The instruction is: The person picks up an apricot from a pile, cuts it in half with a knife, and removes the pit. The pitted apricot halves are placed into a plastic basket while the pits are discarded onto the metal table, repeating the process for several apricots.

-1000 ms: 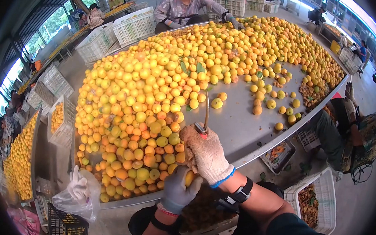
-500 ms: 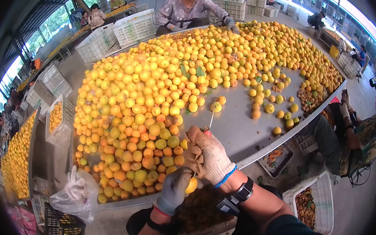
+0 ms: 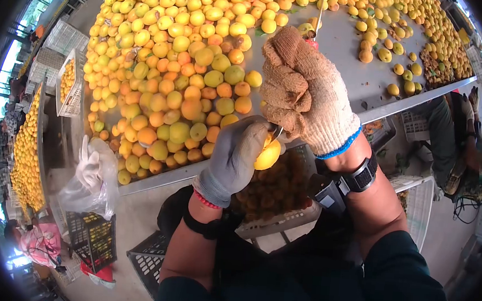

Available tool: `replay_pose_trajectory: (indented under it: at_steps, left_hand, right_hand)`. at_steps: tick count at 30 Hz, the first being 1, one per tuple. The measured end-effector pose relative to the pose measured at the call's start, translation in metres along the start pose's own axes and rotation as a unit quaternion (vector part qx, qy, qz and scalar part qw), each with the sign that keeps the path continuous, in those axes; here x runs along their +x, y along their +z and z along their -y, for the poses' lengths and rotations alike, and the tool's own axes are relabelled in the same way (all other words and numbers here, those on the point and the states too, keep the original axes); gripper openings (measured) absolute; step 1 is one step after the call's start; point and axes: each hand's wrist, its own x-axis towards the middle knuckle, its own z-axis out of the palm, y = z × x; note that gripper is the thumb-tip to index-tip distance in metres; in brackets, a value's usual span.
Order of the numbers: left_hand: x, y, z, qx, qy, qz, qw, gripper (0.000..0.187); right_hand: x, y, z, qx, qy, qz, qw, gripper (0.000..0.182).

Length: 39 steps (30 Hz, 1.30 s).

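Above the steel tabletop (image 3: 340, 45) heaped with yellow fruit (image 3: 168, 65), my left hand (image 3: 231, 161) closes its grip around one apricot (image 3: 268, 154), while my right hand (image 3: 305, 93), just above it, clenches a knife (image 3: 277, 132) whose blade touches the apricot's top.

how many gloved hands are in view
2. The left hand in a grey glove holds a yellow fruit below the table edge. The right hand in a tan knit glove grips a knife just above it. Other workers' hands may be hidden.
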Motion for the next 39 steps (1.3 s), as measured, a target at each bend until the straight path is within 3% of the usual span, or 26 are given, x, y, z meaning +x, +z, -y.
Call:
replay_pose_trajectory:
  at_steps: [2,3,4,6,9,12,14,16,18,19,20,21,23,24,26,30,32,34,36,39]
  left_hand:
    - [-0.008,-0.002,0.016,0.128,0.099,-0.034,0.986,0.027]
    - [-0.001,-0.005,0.009,0.239,0.182,-0.021,0.954,0.023]
    - [0.005,-0.009,0.001,0.340,0.267,-0.026,0.901,0.021]
    - [0.004,-0.006,-0.001,0.276,0.207,-0.034,0.938,0.020]
    - [-0.001,-0.004,-0.005,0.186,0.099,-0.039,0.977,0.023]
    - [-0.004,-0.003,-0.005,0.184,0.085,-0.050,0.978,0.024]
    - [0.000,-0.001,0.007,0.231,0.133,-0.092,0.959,0.021]
    - [-0.001,0.000,0.029,0.287,0.142,-0.135,0.938,0.022]
    - [-0.009,0.000,0.051,0.192,0.029,-0.133,0.972,0.023]
    - [-0.003,0.001,0.034,0.236,0.087,-0.144,0.957,0.023]
    - [0.004,0.002,0.017,0.281,0.143,-0.158,0.936,0.024]
    - [0.009,0.001,0.015,0.272,0.138,-0.151,0.940,0.025]
    - [0.014,0.002,0.007,0.190,0.057,-0.160,0.967,0.027]
    - [0.014,0.005,0.001,0.114,-0.021,-0.173,0.978,0.029]
    - [0.013,0.007,-0.007,0.022,-0.086,-0.150,0.985,0.034]
    - [0.014,0.001,-0.015,0.013,-0.055,-0.037,0.998,0.037]
    - [0.015,0.001,-0.015,0.045,-0.034,0.003,0.998,0.034]
    - [0.015,0.002,-0.022,0.116,-0.013,0.032,0.993,0.026]
    - [0.015,0.002,-0.023,0.140,-0.020,0.035,0.989,0.024]
    - [0.017,0.005,-0.013,0.213,0.045,-0.030,0.976,0.019]
  right_hand:
    - [-0.001,0.011,-0.005,-0.047,-0.010,-0.070,0.996,0.030]
    - [-0.001,0.005,-0.006,-0.064,0.010,-0.012,0.998,0.031]
    - [-0.003,0.006,-0.008,-0.087,0.006,-0.012,0.996,0.032]
    - [-0.005,0.011,-0.012,-0.134,-0.001,-0.014,0.991,0.033]
    - [-0.004,0.005,-0.018,-0.288,-0.112,0.038,0.950,0.033]
    - [0.002,0.002,-0.022,-0.362,-0.161,0.038,0.917,0.028]
    - [0.005,-0.002,-0.028,-0.411,-0.196,0.040,0.889,0.024]
    - [0.012,-0.007,-0.030,-0.477,-0.246,0.047,0.842,0.021]
    - [0.021,-0.014,-0.029,-0.549,-0.312,0.055,0.774,0.017]
    - [0.023,-0.016,-0.029,-0.578,-0.346,0.060,0.737,0.015]
    - [0.025,-0.015,-0.028,-0.573,-0.347,0.052,0.741,0.014]
    - [0.002,0.010,-0.026,-0.392,-0.201,-0.006,0.898,0.012]
    - [-0.014,0.033,-0.015,-0.213,-0.030,-0.079,0.973,0.012]
    - [-0.016,0.037,-0.009,-0.245,-0.021,-0.095,0.965,0.013]
    - [-0.017,0.034,-0.007,-0.273,-0.047,-0.072,0.958,0.018]
    - [-0.001,-0.002,-0.017,-0.269,-0.138,0.095,0.948,0.018]
    - [-0.018,-0.002,-0.001,-0.352,-0.063,0.010,0.934,0.025]
    - [-0.016,-0.005,-0.004,-0.390,-0.131,-0.001,0.911,0.029]
    - [-0.017,-0.007,-0.011,-0.484,-0.245,-0.052,0.838,0.033]
    - [-0.006,-0.002,-0.012,-0.260,-0.117,-0.111,0.952,0.024]
